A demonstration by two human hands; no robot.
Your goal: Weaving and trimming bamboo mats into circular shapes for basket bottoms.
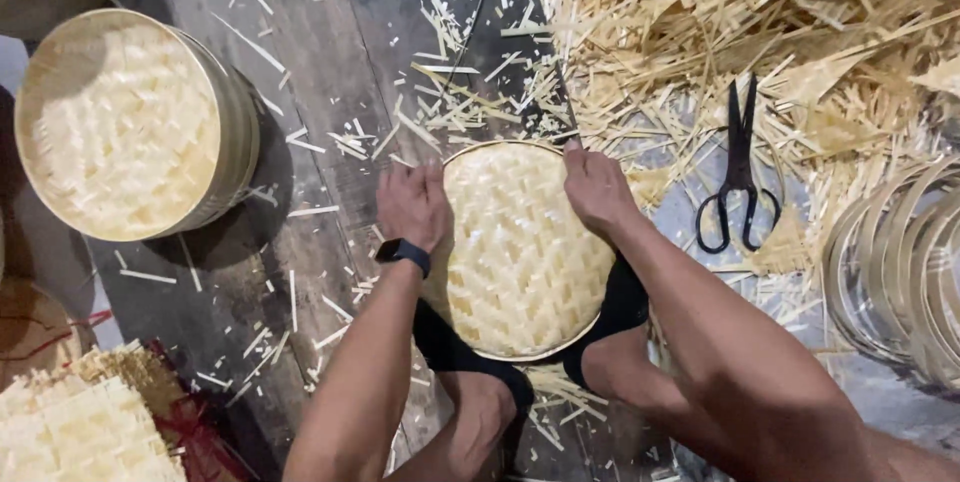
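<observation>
A round woven bamboo tray (520, 252) lies on the dark floor between my legs, its pale lattice facing up. My left hand (412, 204) presses on its left rim, fingers curled over the edge; a black watch sits on that wrist. My right hand (594, 187) grips the upper right rim, thumb on the weave. Both feet in black socks (620, 312) brace the tray's lower edge.
Black scissors (738, 172) lie to the right on a heap of bamboo strips (760, 12). A stack of round bamboo steamer rings (125, 122) stands at left, thin hoops (900, 272) at right, woven square mats (75, 422) at bottom left. Offcuts litter the floor.
</observation>
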